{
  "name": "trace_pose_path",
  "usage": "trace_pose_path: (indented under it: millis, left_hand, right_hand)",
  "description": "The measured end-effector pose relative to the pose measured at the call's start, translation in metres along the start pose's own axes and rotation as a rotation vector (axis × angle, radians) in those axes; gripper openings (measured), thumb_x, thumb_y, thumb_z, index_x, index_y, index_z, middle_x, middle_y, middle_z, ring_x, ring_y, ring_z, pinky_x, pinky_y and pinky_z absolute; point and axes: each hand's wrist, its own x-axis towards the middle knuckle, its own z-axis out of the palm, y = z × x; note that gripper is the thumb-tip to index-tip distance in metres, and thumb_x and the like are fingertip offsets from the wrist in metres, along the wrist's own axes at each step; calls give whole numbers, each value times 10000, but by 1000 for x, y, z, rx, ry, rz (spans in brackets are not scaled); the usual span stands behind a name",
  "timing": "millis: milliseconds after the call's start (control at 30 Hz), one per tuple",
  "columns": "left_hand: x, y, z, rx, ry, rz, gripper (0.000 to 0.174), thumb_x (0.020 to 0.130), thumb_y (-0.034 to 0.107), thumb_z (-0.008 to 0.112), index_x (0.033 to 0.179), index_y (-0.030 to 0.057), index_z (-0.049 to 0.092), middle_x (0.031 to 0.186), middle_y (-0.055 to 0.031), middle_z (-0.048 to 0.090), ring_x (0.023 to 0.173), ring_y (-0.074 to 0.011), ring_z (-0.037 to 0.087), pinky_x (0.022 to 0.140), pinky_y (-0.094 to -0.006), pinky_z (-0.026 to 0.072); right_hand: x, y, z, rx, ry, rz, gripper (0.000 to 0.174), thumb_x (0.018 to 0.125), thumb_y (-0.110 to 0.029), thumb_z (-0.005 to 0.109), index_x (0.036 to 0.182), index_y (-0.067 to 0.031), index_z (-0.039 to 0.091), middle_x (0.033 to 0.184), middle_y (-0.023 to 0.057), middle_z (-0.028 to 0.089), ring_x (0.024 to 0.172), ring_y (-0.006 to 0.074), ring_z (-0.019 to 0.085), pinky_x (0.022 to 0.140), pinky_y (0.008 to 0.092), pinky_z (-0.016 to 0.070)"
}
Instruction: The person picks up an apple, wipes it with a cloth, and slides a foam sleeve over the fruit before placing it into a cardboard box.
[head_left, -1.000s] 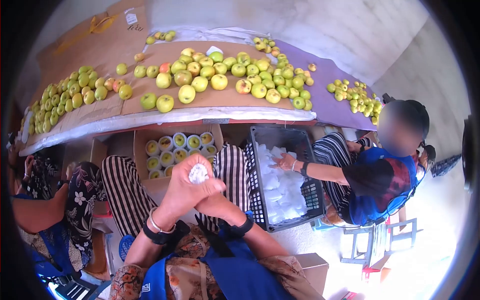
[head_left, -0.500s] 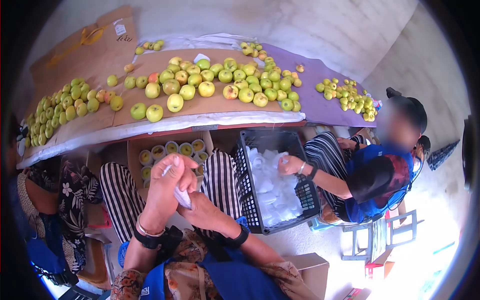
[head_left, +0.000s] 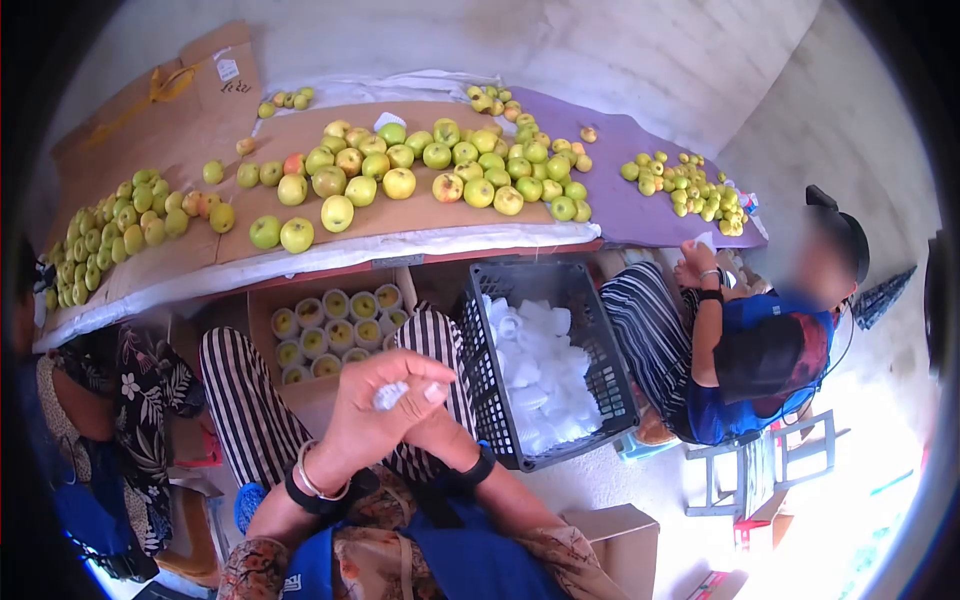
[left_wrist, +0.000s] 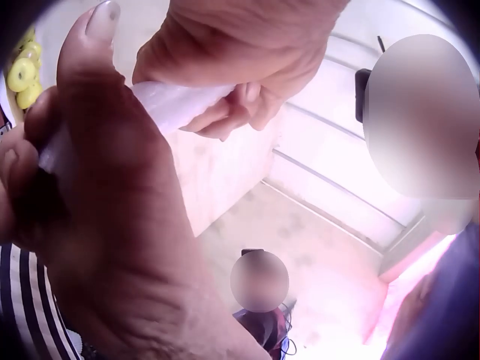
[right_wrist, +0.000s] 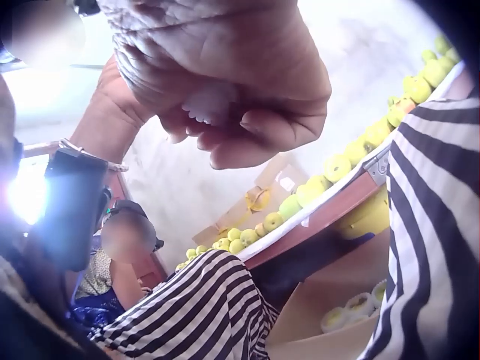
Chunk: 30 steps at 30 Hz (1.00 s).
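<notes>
A white foam fruit net [head_left: 390, 395], bunched into a roll, is held between both hands. My left hand [head_left: 365, 410] curls around it, with one ruffled end showing between thumb and fingers in the head view. Below and to the right, my right hand [head_left: 440, 438] is partly hidden behind the left. In the left wrist view, the net [left_wrist: 172, 105] spans from the left hand [left_wrist: 112, 180] to the right hand [left_wrist: 240, 45], whose fingers grip its other end. A scalloped foam edge [right_wrist: 206, 109] pokes out under the right hand's palm in the right wrist view.
A black crate [head_left: 493, 400] of white foam nets stands right of my knees. Ahead, a cardboard box [head_left: 262, 345] holds apples in foam nets. Loose apples [head_left: 400, 183] lie on the cardboard-covered table. Another person [head_left: 760, 360] sits at the right, holding something white.
My left hand has rolled so the net's end faces up, after the net slanted between both hands. The neighbour's hand has moved from the crate up toward the table edge.
</notes>
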Motion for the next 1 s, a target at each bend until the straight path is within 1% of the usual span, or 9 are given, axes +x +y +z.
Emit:
trace_pose_path:
  millis: [100,167,267,300,533,633,700,867,1000]
  left_hand:
    - [-1,-9,2,-10,53,237,213,907,188,691,970,-15,709,814,-24,669,745,-100,630,675,-238,490]
    - [-3,-3,-13,-109,106,247,296,929,254,675,1003,-32,690,716,-2,616,647,-82,580,591,-217,454]
    - [7,8,-31,-314,186,368,456,964,377,621,1069,-66,644,558,50,455,490,-48,422,450,-202,342]
    - [8,11,-39,-367,195,349,497,975,403,584,1089,-80,625,539,65,382,471,-48,352,429,-222,319]
    - [8,3,-40,-343,200,287,488,1011,371,536,1101,-100,625,541,46,423,460,-49,364,440,-221,333]
    - [-2,11,-29,-242,226,112,501,991,384,563,1066,-105,646,575,-1,523,479,-71,466,443,-226,352]
    - [-4,11,-32,-356,177,-7,503,999,370,549,1109,-111,647,553,-8,508,462,-78,458,445,-225,347]
    - [-3,11,-44,-307,262,34,446,1041,332,473,1112,-66,660,513,25,445,430,-49,360,420,-230,274]
    - [3,3,-66,-427,208,106,396,1045,264,459,1140,-75,640,490,49,372,417,-45,311,399,-225,271]
  right_hand:
    - [9,-1,-11,-148,36,-162,208,773,-160,703,945,-87,612,907,93,653,820,276,663,649,363,531]
    - [14,-18,-15,-372,70,-278,113,765,-163,677,850,-107,629,796,96,663,718,313,667,592,393,530]
    - [11,-39,1,-429,53,-225,118,766,-146,717,810,-65,644,718,125,642,658,330,649,584,398,527]
    - [8,-46,4,-409,4,-196,98,772,-132,698,790,-63,632,709,140,639,635,336,642,568,420,517]
    - [6,-41,18,-366,-71,-18,130,796,-203,651,793,-72,653,746,173,667,695,393,653,608,472,519]
    - [-6,-6,23,-500,-262,-22,218,864,-290,609,845,-74,630,692,171,657,631,395,649,551,505,510]
    - [-6,-2,26,-348,-183,-51,209,868,-298,607,929,-100,636,703,170,661,645,375,664,550,498,520]
    - [3,-3,36,-405,-420,-9,213,881,-290,584,1016,-129,623,790,175,676,725,390,664,610,502,519]
    - [15,-41,46,-236,-349,58,200,877,-243,569,1015,-102,604,814,206,663,747,430,642,635,522,498]
